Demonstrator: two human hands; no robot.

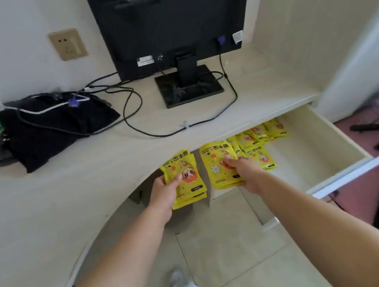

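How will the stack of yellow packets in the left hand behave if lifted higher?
Probably light: the left hand holds the stack of yellow packets by one edge, thumb on top. Likely slippery: the glossy packets sit fanned at the lower edge, so they may slide apart. Thin pouches, probably floppy singly, though stacked they look flat.

home desk corner | monitor [172, 16], wall socket [68, 44], clothes [55, 125], cables [132, 107]

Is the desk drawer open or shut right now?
Open. The drawer is pulled out from under the desk, with yellow packets lying inside.
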